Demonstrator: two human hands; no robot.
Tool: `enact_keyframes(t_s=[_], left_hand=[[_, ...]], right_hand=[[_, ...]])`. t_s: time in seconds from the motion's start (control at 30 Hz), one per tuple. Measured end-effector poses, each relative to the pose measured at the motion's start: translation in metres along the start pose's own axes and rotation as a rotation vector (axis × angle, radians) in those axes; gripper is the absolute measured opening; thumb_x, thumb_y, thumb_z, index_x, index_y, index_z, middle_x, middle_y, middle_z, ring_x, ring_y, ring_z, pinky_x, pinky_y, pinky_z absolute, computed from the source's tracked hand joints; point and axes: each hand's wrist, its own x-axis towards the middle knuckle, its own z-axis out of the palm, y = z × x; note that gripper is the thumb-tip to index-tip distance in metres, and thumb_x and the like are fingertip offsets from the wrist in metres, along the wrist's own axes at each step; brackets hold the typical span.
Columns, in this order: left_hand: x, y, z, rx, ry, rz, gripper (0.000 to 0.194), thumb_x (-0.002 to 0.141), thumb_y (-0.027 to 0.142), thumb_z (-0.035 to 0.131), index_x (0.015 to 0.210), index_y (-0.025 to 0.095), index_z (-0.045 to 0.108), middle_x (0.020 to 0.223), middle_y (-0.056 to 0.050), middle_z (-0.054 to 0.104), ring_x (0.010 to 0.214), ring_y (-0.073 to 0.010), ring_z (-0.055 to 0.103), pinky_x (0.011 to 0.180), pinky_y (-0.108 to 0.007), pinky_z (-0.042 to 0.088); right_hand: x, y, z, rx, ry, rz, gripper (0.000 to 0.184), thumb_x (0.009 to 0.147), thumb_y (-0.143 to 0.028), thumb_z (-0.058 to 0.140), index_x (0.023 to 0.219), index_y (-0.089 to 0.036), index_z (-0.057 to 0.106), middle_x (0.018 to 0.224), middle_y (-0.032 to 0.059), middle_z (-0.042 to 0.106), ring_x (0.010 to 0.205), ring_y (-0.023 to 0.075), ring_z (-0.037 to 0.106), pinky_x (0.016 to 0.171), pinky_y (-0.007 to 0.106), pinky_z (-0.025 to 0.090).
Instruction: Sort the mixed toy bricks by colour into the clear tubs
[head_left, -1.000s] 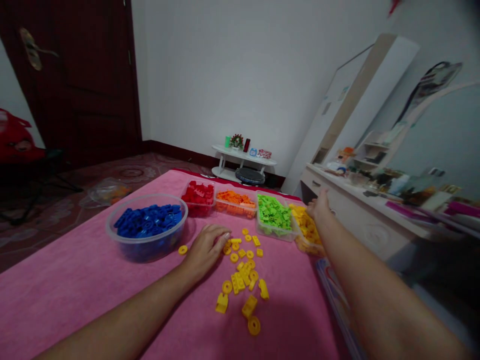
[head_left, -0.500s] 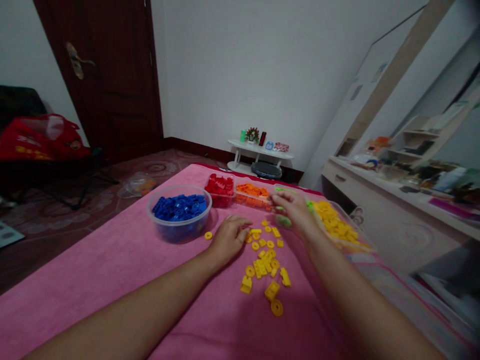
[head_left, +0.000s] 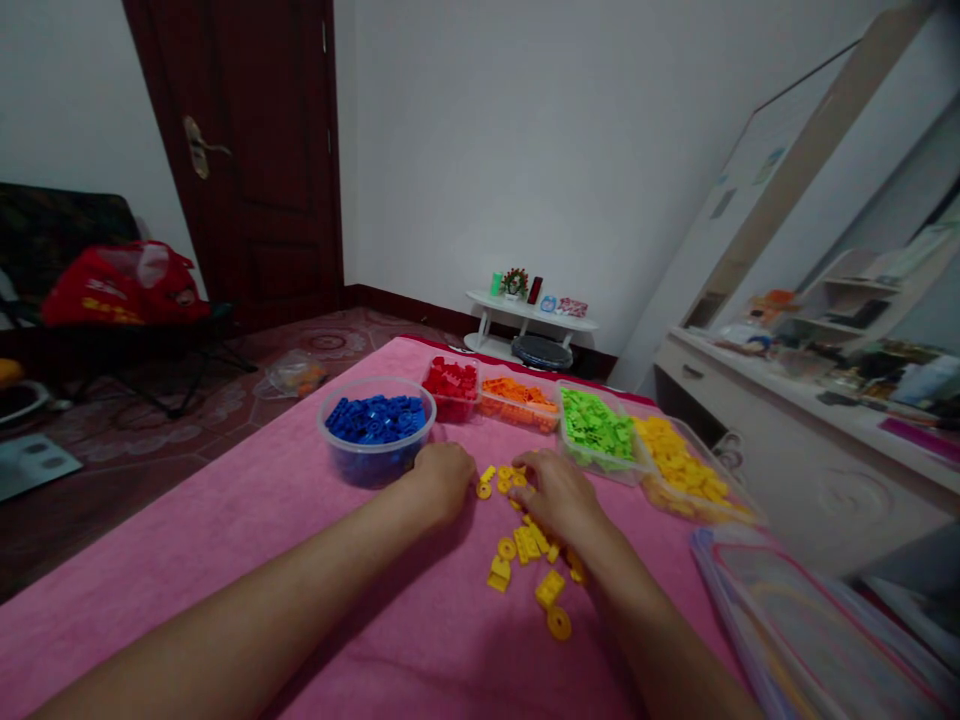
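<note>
Surface: one pink cloth (head_left: 247, 460). Room: one panelled door (head_left: 247, 150) at ten o'clock, one white side table (head_left: 525, 309) at twelve. One bowl (head_left: 377, 463) and four tubs (head_left: 596, 461) arc from ten to two around loose yellow bricks (head_left: 530, 541). Right hand (head_left: 559, 490) above these: thumb and fingers parted. Left hand (head_left: 446, 480), at their ten: fingertips hidden, cannot tell.

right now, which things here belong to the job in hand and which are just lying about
Seemingly in the job: right hand, over the loose yellow pieces; left hand, beside them; yellow tub; probably the blue tub, red tub, orange tub and green tub.

Apparently just lying about: red bag, clear plastic bag on the floor, potted plant.
</note>
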Motion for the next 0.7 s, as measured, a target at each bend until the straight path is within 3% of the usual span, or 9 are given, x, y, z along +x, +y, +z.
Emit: enact_keyframes(t_s=[0.07,0.17,0.23,0.3,0.4,0.5,0.6,0.7], left_hand=[[-0.001,-0.001,0.0,0.026,-0.035,0.018,0.026,0.076,0.012,0.057,0.099,0.006,0.068,0.103,-0.024,0.066,0.097,-0.0337,0.063,0.08,-0.041,0.05],[0.002,-0.004,0.003,-0.042,0.053,0.052,0.022,0.077,0.012,0.053,0.092,0.008,0.069,0.097,-0.02,0.067,0.092,-0.0288,0.064,0.079,-0.035,0.048],[0.005,-0.006,0.008,-0.14,0.149,0.079,0.02,0.079,0.015,0.051,0.088,0.012,0.069,0.091,-0.016,0.068,0.085,-0.0249,0.065,0.074,-0.031,0.047],[0.009,-0.007,0.013,-0.238,0.226,0.134,0.023,0.08,0.025,0.053,0.095,0.015,0.068,0.091,-0.014,0.067,0.082,-0.0239,0.064,0.069,-0.03,0.046],[0.014,-0.006,0.021,-0.337,0.222,0.257,0.032,0.075,0.038,0.062,0.102,0.021,0.066,0.092,-0.009,0.065,0.08,-0.0219,0.062,0.068,-0.028,0.045],[0.016,-0.004,0.028,-0.354,0.178,0.282,0.024,0.071,0.032,0.066,0.092,0.021,0.067,0.09,-0.006,0.062,0.076,-0.0185,0.06,0.068,-0.026,0.044],[0.018,-0.001,0.036,-0.331,0.199,0.255,0.015,0.072,0.024,0.06,0.084,0.02,0.068,0.088,-0.006,0.06,0.074,-0.0178,0.06,0.067,-0.026,0.044],[0.021,-0.001,0.043,-0.342,0.243,0.216,0.018,0.071,0.016,0.055,0.08,0.02,0.07,0.085,-0.006,0.063,0.074,-0.0179,0.06,0.067,-0.027,0.044]], right_hand=[[-0.004,-0.005,0.002,-0.018,-0.027,-0.018,0.045,0.073,-0.037,0.066,0.117,-0.027,0.061,0.105,0.0063,0.061,0.095,0.0213,0.06,0.076,0.029,0.041],[-0.007,-0.013,0.003,-0.059,-0.02,-0.054,0.053,0.074,-0.042,0.065,0.125,-0.031,0.054,0.109,0.0074,0.057,0.095,0.0223,0.06,0.073,0.03,0.04],[-0.008,-0.017,0.002,-0.093,-0.035,-0.062,0.047,0.077,-0.043,0.062,0.122,-0.03,0.057,0.107,0.0081,0.057,0.094,0.0235,0.059,0.071,0.03,0.039],[-0.008,-0.019,0.002,-0.109,-0.05,-0.073,0.038,0.079,-0.042,0.059,0.114,-0.028,0.061,0.104,0.0085,0.059,0.092,0.0237,0.06,0.07,0.03,0.038],[-0.007,-0.019,0.004,-0.102,-0.055,-0.1,0.027,0.08,-0.034,0.057,0.104,-0.025,0.064,0.1,0.008,0.061,0.088,0.0217,0.06,0.069,0.029,0.037],[-0.005,-0.016,0.006,-0.067,-0.048,-0.122,0.017,0.077,-0.028,0.059,0.092,-0.023,0.065,0.094,0.0064,0.063,0.086,0.02,0.059,0.07,0.028,0.036],[-0.003,-0.01,0.006,-0.015,-0.029,-0.126,0.017,0.071,-0.02,0.058,0.086,-0.023,0.065,0.085,0.004,0.065,0.08,0.0184,0.059,0.066,0.027,0.035],[0.002,-0.003,0.007,0.117,0.045,-0.075,0.019,0.065,-0.013,0.056,0.08,-0.021,0.064,0.073,0.0015,0.065,0.068,0.0153,0.057,0.061,0.026,0.034]])
